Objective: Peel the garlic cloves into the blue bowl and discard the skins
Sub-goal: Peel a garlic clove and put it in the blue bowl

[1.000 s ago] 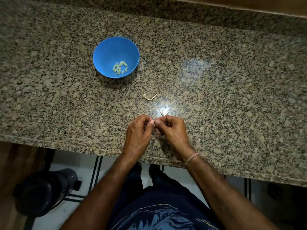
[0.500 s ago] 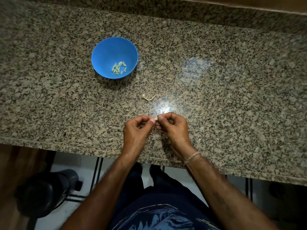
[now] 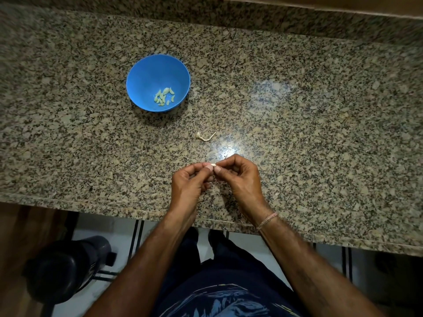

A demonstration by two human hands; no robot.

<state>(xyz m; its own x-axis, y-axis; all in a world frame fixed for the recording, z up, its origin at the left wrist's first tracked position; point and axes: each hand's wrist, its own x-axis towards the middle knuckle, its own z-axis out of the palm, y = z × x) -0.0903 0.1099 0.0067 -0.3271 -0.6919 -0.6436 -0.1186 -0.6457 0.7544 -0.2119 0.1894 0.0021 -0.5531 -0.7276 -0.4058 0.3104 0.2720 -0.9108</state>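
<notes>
Both hands meet just above the granite counter (image 3: 320, 138), close to its near edge. The left hand (image 3: 188, 183) has its fingers curled, and its thumb and forefinger pinch one end of a small pale garlic clove (image 3: 213, 165). The right hand (image 3: 241, 177) is curled in the same way and pinches the other end of the clove, so the two thumbs almost touch each other. Neither hand is spread at all; both are closed tight on this one small piece.

Only a thin pale tip of the clove shows between the fingertips (image 3: 208, 167). The rest is covered by them, and I cannot tell how much skin is on it. The lower fingers of the left hand are folded under the palm and partly hidden.

The blue bowl (image 3: 146, 72) stands on the counter, well apart from the hands, further back and to the left. In its bottom lies a little heap of peeled cloves (image 3: 163, 97), yellowish green. Between the bowl and the hands lies a dry stalk scrap (image 3: 205, 136). A thin thread band (image 3: 267, 221) goes around the right wrist. Under the counter, at the left, a dark round container (image 3: 66, 268) is blurred and hard to make out.
</notes>
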